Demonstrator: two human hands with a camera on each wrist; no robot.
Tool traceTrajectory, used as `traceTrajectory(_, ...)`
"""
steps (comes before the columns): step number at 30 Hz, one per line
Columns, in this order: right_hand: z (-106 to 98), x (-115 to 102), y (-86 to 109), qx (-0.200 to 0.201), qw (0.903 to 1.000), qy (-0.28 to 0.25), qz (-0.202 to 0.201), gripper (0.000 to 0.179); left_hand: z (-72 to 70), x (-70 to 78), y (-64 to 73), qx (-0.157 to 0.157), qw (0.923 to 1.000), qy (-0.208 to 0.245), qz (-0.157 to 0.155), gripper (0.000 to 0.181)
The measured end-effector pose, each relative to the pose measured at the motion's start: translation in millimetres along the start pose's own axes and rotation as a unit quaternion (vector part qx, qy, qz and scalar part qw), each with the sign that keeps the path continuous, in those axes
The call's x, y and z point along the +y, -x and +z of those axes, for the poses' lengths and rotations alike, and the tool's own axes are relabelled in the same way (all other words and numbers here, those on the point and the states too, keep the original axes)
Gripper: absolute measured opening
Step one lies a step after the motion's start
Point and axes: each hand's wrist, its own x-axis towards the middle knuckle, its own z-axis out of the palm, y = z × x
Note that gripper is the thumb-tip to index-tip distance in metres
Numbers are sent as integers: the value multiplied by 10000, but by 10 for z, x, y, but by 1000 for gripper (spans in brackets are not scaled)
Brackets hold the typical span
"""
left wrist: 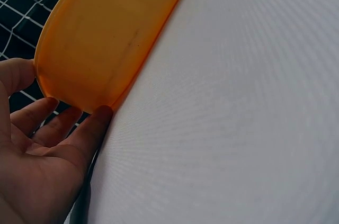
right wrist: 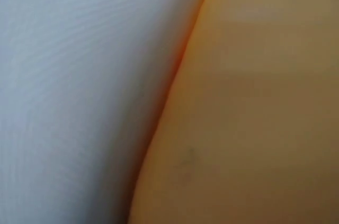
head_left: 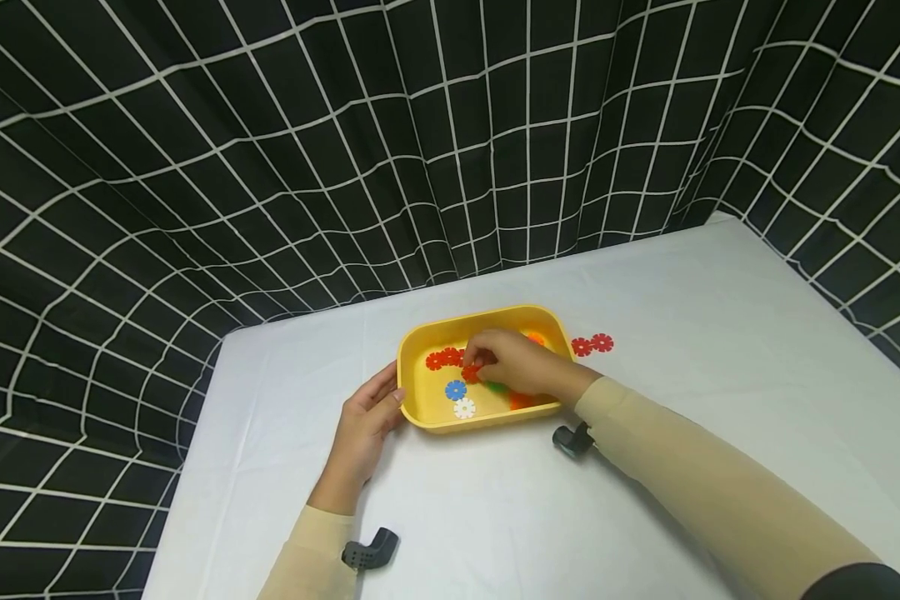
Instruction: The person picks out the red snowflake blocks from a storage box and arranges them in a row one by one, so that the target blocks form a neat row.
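Head view: grips the yellow tray (head_left: 426, 387) at its 9 o'clock end with the left hand (head_left: 366, 412), thumb at the rim. Pinches a red disc (head_left: 470, 374) with the right hand (head_left: 523, 363), inside the tray, just beside the near end of a row of red discs (head_left: 448, 357). Places that row at 10 o'clock from the pinching fingertips, long axis roughly 9 to 3, with the right hand clearly the nearer (no telling from here about any link between held disc and row). Shows a blue disc (head_left: 456, 390) at 8 o'clock from those fingertips, a white disc (head_left: 464, 408) at 7, and, outside on the white cloth (head_left: 682, 400), a pair of red discs (head_left: 592, 344) near 3.

Left wrist view: bears out the left grip, thumb on the rim and fingertips against the outer wall.

Right wrist view: gives only blurred tray wall beside cloth, no fingers.
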Motion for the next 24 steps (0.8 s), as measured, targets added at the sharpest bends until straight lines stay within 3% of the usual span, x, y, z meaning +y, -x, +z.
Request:
traceTrajectory(7, -36, -3, 35, 378, 9959, -820, 26, 17, 3, 4, 0, 32, 10000, 53, -52, 52)
traceTrajectory(17, -76, -3, 44, 710, 9888, -1309, -106, 17, 3, 11, -6, 32, 10000, 0, -32, 52)
traceTrajectory(24, -118, 11, 68, 795, 9852, -1519, 41, 15, 13, 19, -5, 81, 10000, -9, -57, 52)
